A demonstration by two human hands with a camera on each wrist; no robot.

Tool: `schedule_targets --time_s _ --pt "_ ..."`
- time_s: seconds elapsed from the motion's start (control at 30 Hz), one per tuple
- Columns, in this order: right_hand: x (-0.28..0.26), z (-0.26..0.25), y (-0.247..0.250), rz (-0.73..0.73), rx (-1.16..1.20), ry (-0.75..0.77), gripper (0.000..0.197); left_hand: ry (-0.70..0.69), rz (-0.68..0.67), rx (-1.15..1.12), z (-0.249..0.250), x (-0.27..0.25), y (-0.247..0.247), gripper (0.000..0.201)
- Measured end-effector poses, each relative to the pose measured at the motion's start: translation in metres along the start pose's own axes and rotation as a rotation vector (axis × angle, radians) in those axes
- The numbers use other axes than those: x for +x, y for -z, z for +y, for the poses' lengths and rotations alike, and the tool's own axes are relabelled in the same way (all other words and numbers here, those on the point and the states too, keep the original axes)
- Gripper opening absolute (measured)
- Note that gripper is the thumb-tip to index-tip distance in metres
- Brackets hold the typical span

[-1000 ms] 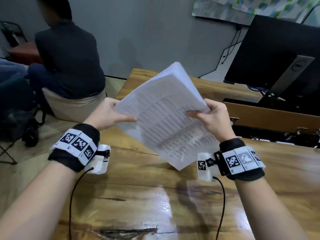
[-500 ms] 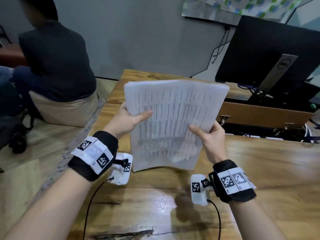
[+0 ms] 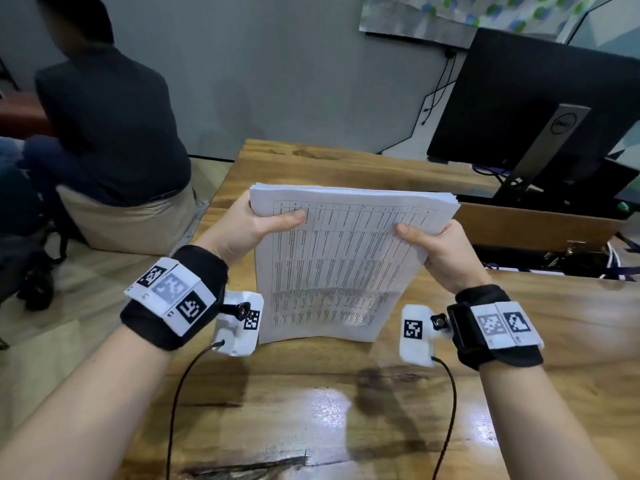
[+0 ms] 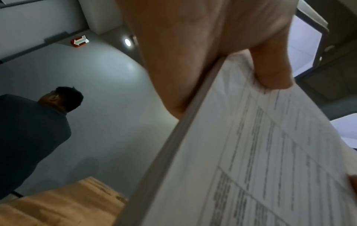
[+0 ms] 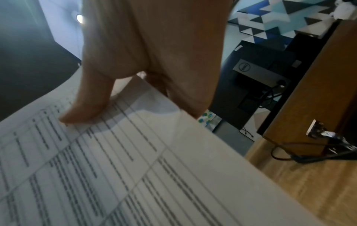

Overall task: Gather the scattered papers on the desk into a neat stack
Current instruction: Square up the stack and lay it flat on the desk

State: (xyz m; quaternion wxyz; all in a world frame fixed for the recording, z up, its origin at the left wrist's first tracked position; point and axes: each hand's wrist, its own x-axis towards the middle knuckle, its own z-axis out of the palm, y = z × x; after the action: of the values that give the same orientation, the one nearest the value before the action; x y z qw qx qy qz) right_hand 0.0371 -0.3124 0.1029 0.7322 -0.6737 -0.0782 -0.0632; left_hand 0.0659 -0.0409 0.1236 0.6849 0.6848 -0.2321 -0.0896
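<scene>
We hold the stack of papers (image 3: 332,268) upright between both hands, one at each side edge near the top. Our left hand (image 3: 242,230) pinches the left edge: the thumb lies flat across the printed front sheet and the fingers curl behind, out of sight in the head view. The left wrist view shows the same clamp from below, with the thumb (image 4: 270,71) pressed on the top sheet and the palm against the squared side of the stack. Our right hand (image 3: 443,251) grips the right edge the same way, thumb on the front, fingers wrapped behind. In the right wrist view the thumb (image 5: 90,100) presses down on the printed table lines.

The papers stand on their bottom edge on the wooden desk (image 3: 311,410), or just at its surface; we cannot tell if the edge truly touches. The top edges of the sheets lie nearly flush, with a slight fanning at the upper right corner. The lower part of the stack bows a little toward us.

Each wrist carries a black band with printed markers and a small white camera unit, each with a thin cable trailing toward us.

A dark monitor (image 3: 540,98) on a grey stand sits at the far right. To the left, a person in a dark shirt (image 3: 110,123) sits with their back to us.
</scene>
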Motion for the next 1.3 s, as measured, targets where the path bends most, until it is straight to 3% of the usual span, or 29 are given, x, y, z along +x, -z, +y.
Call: schedule_targets --time_s 0.1,0.2,0.27,0.43,0.57,0.7,0.87,0.93,1.07,1.17,1.3 --pt "0.004 -0.008 -0.005 0.050 -0.056 0.065 0.016 0.006 0.121 0.062 -0.001 0.002 -0.004 0.049" --pt "0.004 -0.002 -0.020 0.204 -0.108 0.186 0.016 -0.036 0.207 0.154 -0.002 0.001 -0.017 0.048" --pt "0.002 0.002 -0.029 0.273 -0.131 0.238 0.017 -0.142 0.198 0.177 0.001 -0.002 -0.025 0.029" --pt "-0.004 -0.009 -0.029 0.215 -0.177 0.327 0.020 -0.351 0.217 0.161 0.011 -0.005 -0.021 0.038" --pt "-0.009 0.009 -0.027 0.182 -0.107 0.183 0.021 -0.284 0.189 0.020 0.001 -0.009 -0.016 0.035" --pt "-0.015 0.022 -0.029 0.152 -0.059 0.074 0.025 -0.256 0.147 -0.102 -0.001 -0.012 -0.012 0.018" --pt "-0.007 -0.020 -0.026 0.079 -0.121 0.187 0.019 -0.238 0.085 -0.200 0.005 -0.011 -0.015 0.016" --pt "-0.004 -0.030 -0.028 0.099 -0.165 0.238 0.014 -0.248 0.077 -0.188 0.005 -0.010 -0.019 0.024" --pt "-0.002 -0.032 -0.035 0.190 -0.232 0.295 0.007 -0.257 0.126 -0.167 0.006 -0.013 -0.025 0.017" --pt "-0.004 -0.031 -0.036 0.227 -0.246 0.347 0.010 -0.300 0.187 -0.121 0.005 -0.015 -0.022 0.019" --pt "-0.010 -0.032 -0.032 0.139 -0.244 0.387 0.020 -0.316 0.164 -0.073 0.004 -0.015 -0.017 0.028"
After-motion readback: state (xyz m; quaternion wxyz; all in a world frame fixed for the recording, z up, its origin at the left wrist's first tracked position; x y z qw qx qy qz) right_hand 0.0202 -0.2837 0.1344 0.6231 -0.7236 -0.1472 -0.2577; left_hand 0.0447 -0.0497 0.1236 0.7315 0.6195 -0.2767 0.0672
